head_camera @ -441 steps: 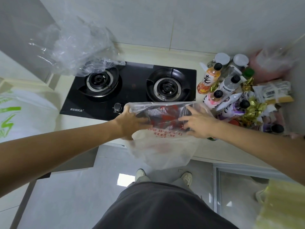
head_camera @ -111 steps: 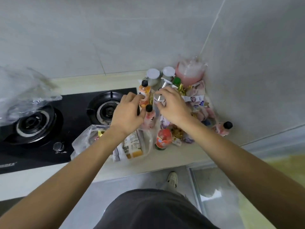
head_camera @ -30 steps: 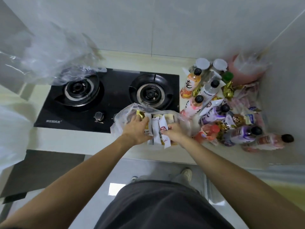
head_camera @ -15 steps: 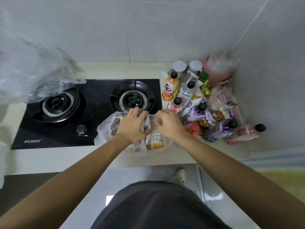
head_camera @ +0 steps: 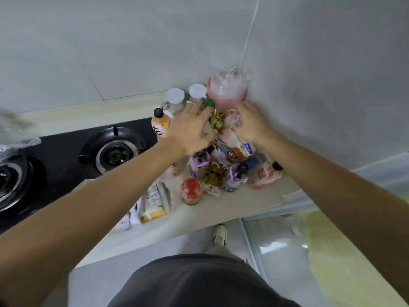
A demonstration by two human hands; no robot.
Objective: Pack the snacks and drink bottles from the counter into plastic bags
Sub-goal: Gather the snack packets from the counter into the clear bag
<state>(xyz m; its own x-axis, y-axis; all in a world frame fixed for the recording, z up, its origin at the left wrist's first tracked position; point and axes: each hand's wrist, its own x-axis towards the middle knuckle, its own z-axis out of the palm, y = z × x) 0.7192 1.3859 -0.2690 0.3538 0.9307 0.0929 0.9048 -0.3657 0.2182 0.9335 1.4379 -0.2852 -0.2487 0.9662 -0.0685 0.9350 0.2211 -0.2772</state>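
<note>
Left hand [head_camera: 190,129] spread open, right hand [head_camera: 251,124] grip unclear, over bottle-and-snack pile [head_camera: 221,165] on desk [head_camera: 232,207]; clear plastic bag [head_camera: 150,200] part-filled, most unpacked.

Bottles [head_camera: 238,176] and snacks [head_camera: 213,173] crowd the counter [head_camera: 239,203] corner, right of the stove [head_camera: 66,156], behind the bag [head_camera: 152,201]

My arms are bare to past the elbows, no sleeves, watch or rings on left hand [head_camera: 190,129] or right hand [head_camera: 251,126]. I wear a dark grey top [head_camera: 199,282], light grey trousers & a white sneaker [head_camera: 219,233] w/ dark trim.
</note>
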